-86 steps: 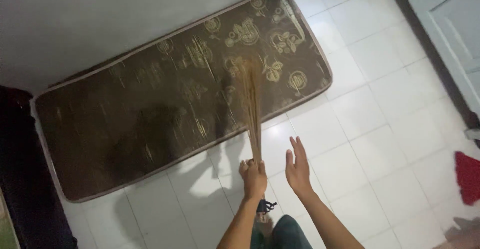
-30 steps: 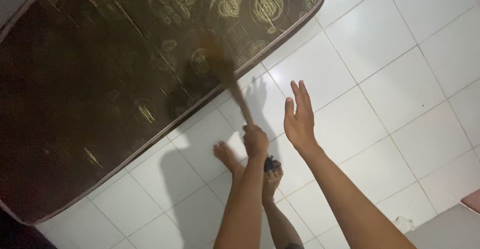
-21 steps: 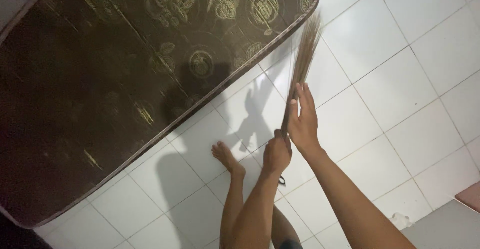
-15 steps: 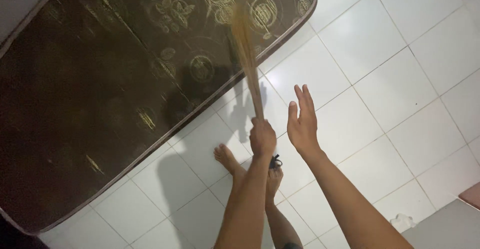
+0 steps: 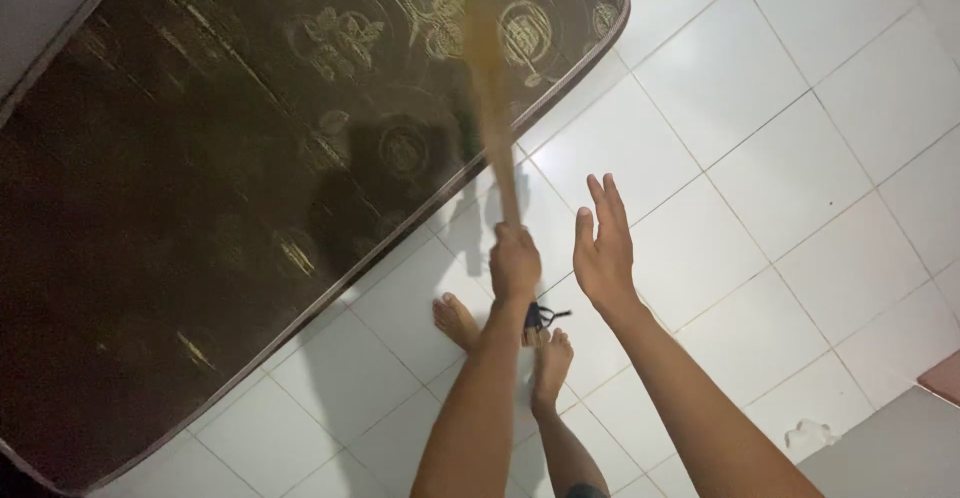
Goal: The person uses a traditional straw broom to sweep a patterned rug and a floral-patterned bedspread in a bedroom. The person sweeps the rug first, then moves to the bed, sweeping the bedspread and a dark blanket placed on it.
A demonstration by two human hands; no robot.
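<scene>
White square floor tiles (image 5: pixel 780 158) fill the right and lower parts of the frame, and a dark brown mattress with gold floral print (image 5: pixel 250 188) lies flat on them across the upper left. My left hand (image 5: pixel 515 266) is closed tight round the handle end of a bundle of thin brown broom sticks (image 5: pixel 492 98). From that fist the bundle runs up and slightly left, its long axis nearly vertical in the frame, its motion-blurred far end over the mattress near its right corner. My right hand (image 5: pixel 603 253) is empty, palm open and fingers straight, just beside the fist on its right and apart from the sticks. My bare feet (image 5: pixel 500 343) stand on the tiles below the hands, close to the mattress edge. Half a second ago the bundle leaned much the same way; a little before that it pointed up and right over bare tile, with my right hand against it.
</scene>
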